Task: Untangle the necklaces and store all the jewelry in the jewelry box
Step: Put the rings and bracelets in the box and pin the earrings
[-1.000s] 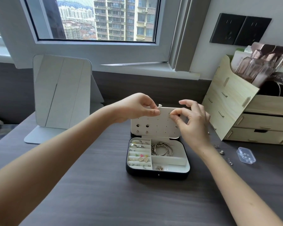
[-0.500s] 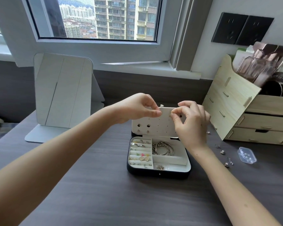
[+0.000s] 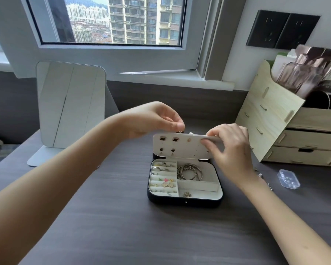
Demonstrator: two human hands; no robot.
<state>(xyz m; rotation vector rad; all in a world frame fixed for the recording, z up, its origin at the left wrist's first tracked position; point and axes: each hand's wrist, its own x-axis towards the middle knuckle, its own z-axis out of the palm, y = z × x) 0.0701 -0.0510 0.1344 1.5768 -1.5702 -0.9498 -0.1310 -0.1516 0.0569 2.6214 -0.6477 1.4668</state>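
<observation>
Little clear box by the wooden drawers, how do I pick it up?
Come from straight above and pinch the clear box across its two longer sides with thumb and finger. It lies flat and low on the table with its sides standing free, so a top-down pinch should work best.

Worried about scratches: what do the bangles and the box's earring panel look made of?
Bangles: likely metal, silver-toned and glossy, with bright glints. Earring panel: matte cream sheet punched with holes, perhaps leatherette or card; cannot tell which.
</observation>
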